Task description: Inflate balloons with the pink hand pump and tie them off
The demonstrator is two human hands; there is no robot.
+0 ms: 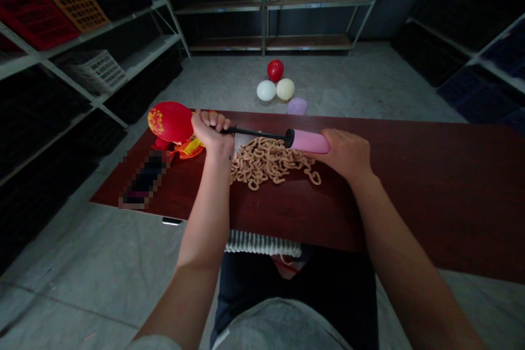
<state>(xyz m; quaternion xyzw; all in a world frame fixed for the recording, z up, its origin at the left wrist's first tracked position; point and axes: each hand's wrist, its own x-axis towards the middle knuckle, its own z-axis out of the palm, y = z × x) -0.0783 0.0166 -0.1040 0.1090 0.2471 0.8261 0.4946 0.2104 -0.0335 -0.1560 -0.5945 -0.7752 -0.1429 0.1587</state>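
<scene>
A pink hand pump with a black rod lies level above the dark red table. My right hand is wrapped round its pink barrel. My left hand is closed round the black end of the rod, where a red balloon with a yellow print bulges out to the left. The balloon's neck is hidden in my fingers. Below the pump, a heap of tan, curly strands rests on the table. Red, orange and yellow packaging lies under the balloon and my left wrist.
A pixelated dark phone-like object is at the table's left. Beyond the table, red, white, cream and purple balloons lie on the floor. Metal shelves with crates on the left surround the area.
</scene>
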